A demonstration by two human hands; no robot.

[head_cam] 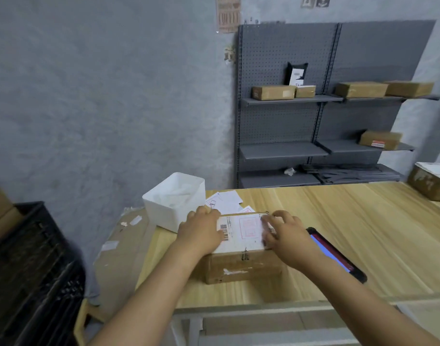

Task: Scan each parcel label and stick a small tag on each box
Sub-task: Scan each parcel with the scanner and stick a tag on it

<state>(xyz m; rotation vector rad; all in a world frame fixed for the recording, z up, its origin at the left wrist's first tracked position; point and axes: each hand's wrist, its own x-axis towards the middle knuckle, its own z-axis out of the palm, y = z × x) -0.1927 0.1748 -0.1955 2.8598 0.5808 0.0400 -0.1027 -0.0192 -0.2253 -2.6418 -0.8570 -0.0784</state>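
Both hands, left hand [201, 231] and right hand [286, 233], rest apparently flat-fingered, gripping nothing, on the rectangular cardboard box [241, 268] bearing a smooth white label [244, 232].

2 bare forearms entering from the bottom edge, no sleeves in view, no watch, ring or glove on either, left hand [201, 233] and right hand [287, 233] both uncovered, short nails on the right hand's fingers, blurred
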